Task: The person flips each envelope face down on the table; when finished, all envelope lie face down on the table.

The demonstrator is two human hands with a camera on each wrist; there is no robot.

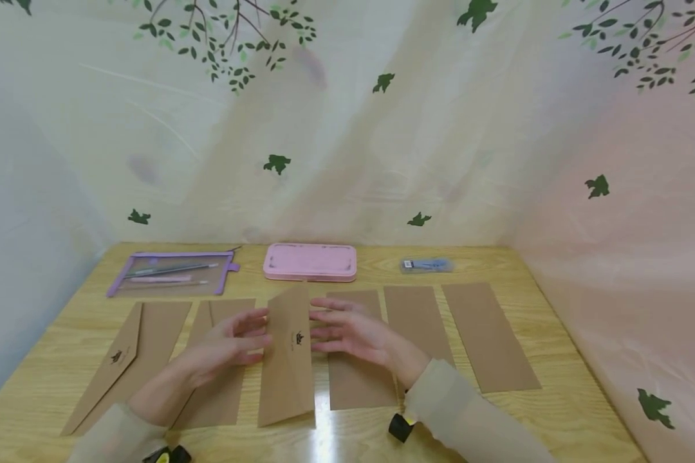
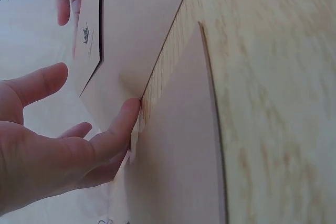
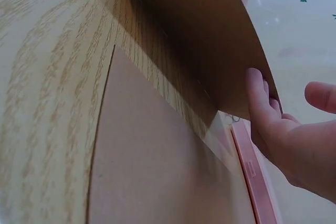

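Grip unclenched: our left hand (image 1: 226, 344) and right hand (image 1: 361, 331), fingers loosely extended, touch one tilted envelope (image 1: 286, 366), nearer us than the pink box (image 1: 309, 260).

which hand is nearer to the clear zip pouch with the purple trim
Left. The left hand is in front of the zip pouch, slightly to its right; the right hand is farther right, at the raised kraft envelope's right edge.

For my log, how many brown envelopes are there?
6, left to right: first envelope, second envelope, third envelope tilted between left hand and right hand, fourth envelope, fifth envelope, sixth envelope. Others underneath might be hidden.
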